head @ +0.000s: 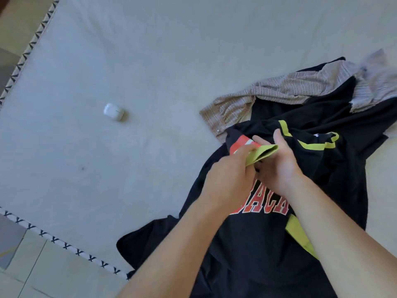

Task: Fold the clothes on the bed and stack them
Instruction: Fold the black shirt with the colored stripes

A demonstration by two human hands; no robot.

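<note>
- We see the pale bed [150, 50], its sheet edged with a dark patterned border, taking up most of the view and serving as the folding surface
- We find the black shirt [257, 244] lying crumpled at the near right of the bed, red block lettering across it and lime-green trim [300, 237] along its edges, not yet folded by our reading
- We note a beige knitted garment [279, 91] heaped just beyond it, partly over more dark cloth, apparently waiting its turn
- We watch the left hand [229, 175] and right hand [279, 166] meet over the shirt, both pinching a lime-green cuff [264, 153], we judge to straighten it
- We spot a small white earbud case [113, 111] lying well apart to the left
</note>
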